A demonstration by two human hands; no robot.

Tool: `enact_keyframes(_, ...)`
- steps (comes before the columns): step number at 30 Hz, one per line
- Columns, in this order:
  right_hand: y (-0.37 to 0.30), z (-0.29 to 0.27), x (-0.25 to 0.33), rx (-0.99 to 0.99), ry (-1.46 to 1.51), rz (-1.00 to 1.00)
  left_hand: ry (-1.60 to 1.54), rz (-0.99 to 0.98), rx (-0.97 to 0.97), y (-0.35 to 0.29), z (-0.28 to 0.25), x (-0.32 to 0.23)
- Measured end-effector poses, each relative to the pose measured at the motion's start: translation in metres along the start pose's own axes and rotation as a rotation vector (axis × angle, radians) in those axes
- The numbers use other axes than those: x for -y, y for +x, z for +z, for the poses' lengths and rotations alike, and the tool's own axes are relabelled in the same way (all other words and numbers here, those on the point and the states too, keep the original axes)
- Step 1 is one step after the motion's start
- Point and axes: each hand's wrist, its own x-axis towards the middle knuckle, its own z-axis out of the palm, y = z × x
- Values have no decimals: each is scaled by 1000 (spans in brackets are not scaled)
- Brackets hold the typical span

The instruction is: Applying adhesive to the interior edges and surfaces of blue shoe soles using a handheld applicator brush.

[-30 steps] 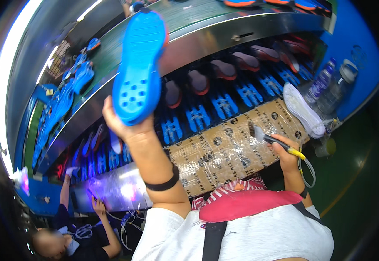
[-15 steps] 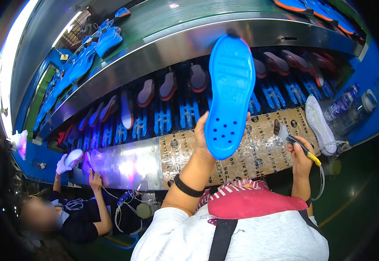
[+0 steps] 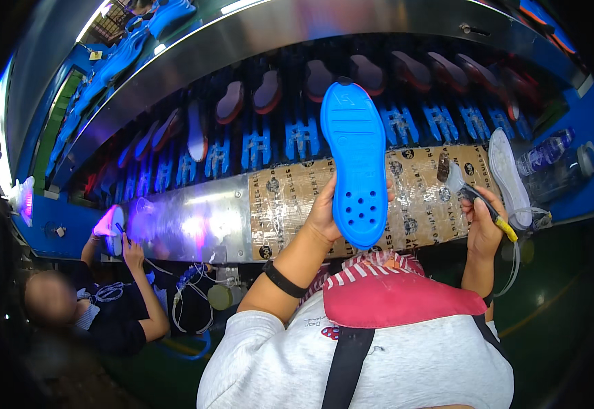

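Note:
A blue shoe sole [image 3: 358,153] stands nearly upright in front of me, its heel end with several round recesses turned down. My left hand [image 3: 326,213] is closed around that lower end, with fingertips showing at the right edge. In my right hand [image 3: 484,221] is a brush [image 3: 476,196] with a dark and yellow handle and a thin tube hanging from it. Its dark bristles point up and left, apart from the sole. Below both hands lies a taped cardboard sheet [image 3: 420,221].
A rack of blue holders [image 3: 302,140] carries several soles behind the bench. At right lie a white shoe sole [image 3: 508,170] and clear bottles [image 3: 548,151]. Bare metal plate [image 3: 208,211] adjoins the cardboard. Far left, a co-worker [image 3: 116,300] holds a sole and a tool.
The blue sole has tipped and dropped lower in view, with its top end now below the metal rail. The scene has shifted as my head moved. Both hands keep their holds.

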Motion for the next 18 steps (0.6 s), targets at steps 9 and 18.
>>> enact_keyframes(9,-3,72,50,482,-376,-346,-33,-59,104,-4,-28,28)
enact_keyframes(18,10,105,22,285,-635,-855,190,0,-246,-5,-30,45)
